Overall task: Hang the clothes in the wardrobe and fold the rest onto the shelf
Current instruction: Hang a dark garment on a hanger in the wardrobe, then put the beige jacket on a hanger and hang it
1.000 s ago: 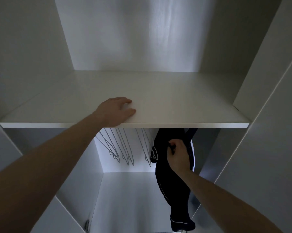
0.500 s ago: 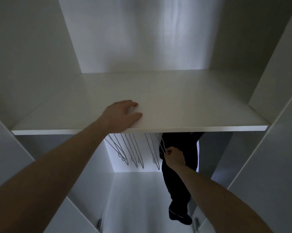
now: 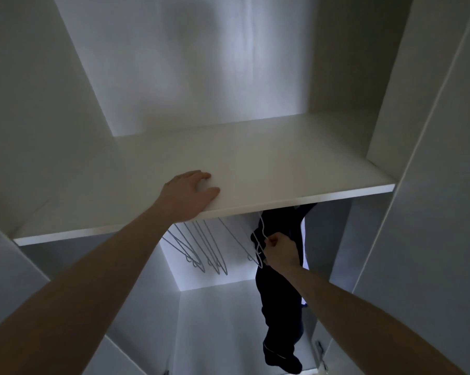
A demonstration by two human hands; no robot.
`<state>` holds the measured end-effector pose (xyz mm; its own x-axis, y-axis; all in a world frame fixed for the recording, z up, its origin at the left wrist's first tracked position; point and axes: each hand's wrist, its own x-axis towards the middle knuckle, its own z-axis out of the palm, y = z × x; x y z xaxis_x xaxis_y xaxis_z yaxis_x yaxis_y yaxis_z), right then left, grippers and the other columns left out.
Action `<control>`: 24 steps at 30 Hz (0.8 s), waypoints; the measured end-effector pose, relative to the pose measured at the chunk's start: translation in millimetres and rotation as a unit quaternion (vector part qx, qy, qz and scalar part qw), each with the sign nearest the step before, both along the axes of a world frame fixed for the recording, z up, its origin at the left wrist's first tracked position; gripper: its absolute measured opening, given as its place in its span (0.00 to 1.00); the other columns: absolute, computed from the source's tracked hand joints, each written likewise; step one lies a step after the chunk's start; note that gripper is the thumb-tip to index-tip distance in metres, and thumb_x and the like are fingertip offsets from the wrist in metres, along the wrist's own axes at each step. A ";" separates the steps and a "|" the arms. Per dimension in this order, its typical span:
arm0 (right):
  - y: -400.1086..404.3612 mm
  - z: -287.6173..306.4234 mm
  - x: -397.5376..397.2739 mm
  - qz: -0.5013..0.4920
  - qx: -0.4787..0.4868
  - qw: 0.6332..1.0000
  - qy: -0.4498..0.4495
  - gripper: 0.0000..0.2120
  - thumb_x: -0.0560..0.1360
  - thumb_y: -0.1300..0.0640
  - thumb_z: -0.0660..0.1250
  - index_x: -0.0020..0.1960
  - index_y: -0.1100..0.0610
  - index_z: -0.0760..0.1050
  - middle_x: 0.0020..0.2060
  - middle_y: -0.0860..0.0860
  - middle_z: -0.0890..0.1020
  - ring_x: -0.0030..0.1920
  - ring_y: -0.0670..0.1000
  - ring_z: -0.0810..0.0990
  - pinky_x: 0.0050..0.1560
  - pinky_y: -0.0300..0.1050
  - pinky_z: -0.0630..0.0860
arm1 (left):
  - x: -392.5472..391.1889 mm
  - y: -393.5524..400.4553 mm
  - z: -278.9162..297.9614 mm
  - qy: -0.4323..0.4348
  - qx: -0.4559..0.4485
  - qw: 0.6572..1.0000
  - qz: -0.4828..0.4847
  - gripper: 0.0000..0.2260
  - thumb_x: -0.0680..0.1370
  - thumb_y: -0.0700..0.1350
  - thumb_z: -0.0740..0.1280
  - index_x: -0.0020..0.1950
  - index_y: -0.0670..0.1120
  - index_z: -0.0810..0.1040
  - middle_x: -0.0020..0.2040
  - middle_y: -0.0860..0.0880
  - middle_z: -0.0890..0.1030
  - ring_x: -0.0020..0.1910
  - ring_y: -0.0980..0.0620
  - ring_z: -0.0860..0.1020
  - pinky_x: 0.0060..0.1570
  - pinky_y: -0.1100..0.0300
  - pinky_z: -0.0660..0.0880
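A dark garment with thin white piping [image 3: 281, 315] hangs under the white shelf [image 3: 269, 169] at the right side of the wardrobe. My right hand [image 3: 278, 250] is curled in front of its upper part and grips a white wire hanger [image 3: 260, 239]. My left hand [image 3: 189, 194] rests flat on the shelf's front edge, fingers relaxed. The top of the garment and the rail are hidden behind the shelf.
Several bare wire hangers [image 3: 201, 247] hang to the left of the garment. The wardrobe's side wall [image 3: 428, 185] rises at the right. A door hinge [image 3: 320, 353] shows low at the right. The wardrobe floor [image 3: 223, 328] lies below.
The view has tilted and shifted, so the shelf now slants. My right hand moved from the garment's front to the white hanger at its left. The left hand stays on the shelf.
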<state>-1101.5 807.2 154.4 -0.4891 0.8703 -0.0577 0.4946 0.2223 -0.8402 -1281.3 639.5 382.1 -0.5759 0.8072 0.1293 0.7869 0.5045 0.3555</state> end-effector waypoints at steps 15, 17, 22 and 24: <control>-143.6 18.8 134.6 -0.146 -0.028 0.989 -0.021 0.08 0.79 0.59 0.63 0.43 0.54 0.78 0.35 0.53 0.84 0.33 0.54 0.85 0.37 0.55 0.85 | 4.1 -21.4 -5.3 0.004 0.204 0.971 -0.129 0.20 0.73 0.60 0.68 0.60 0.52 0.82 0.66 0.51 0.80 0.65 0.47 0.77 0.68 0.54 0.70; -174.2 24.3 157.3 -0.166 -0.008 0.986 -0.032 0.06 0.79 0.59 0.65 0.45 0.54 0.79 0.36 0.52 0.84 0.31 0.52 0.84 0.37 0.54 0.84 | 19.2 -32.2 -10.2 0.032 0.300 0.937 -0.175 0.11 0.74 0.53 0.70 0.55 0.51 0.83 0.61 0.52 0.82 0.60 0.47 0.78 0.64 0.52 0.73; -251.0 40.7 217.5 -0.214 -0.010 0.976 -0.046 0.06 0.82 0.56 0.64 0.49 0.51 0.79 0.38 0.48 0.84 0.31 0.49 0.84 0.34 0.46 0.83 | 99.7 -75.6 -53.7 -0.052 0.352 0.896 -0.266 0.06 0.76 0.39 0.72 0.50 0.48 0.83 0.56 0.53 0.83 0.58 0.52 0.78 0.61 0.62 0.71; -281.9 48.1 246.6 -0.226 0.001 0.972 -0.062 0.06 0.83 0.54 0.64 0.50 0.49 0.79 0.38 0.46 0.84 0.32 0.46 0.83 0.36 0.45 0.82 | 127.9 -93.9 -82.0 -0.102 0.298 0.898 -0.306 0.07 0.76 0.38 0.73 0.51 0.48 0.83 0.57 0.54 0.81 0.58 0.57 0.78 0.60 0.70 0.70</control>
<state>-854.9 525.2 202.5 -0.0455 0.9949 -0.0897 0.6398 -0.0399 -0.7675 -1153.4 545.6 300.2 -0.1084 0.8031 0.5859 0.7400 -0.3283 0.5870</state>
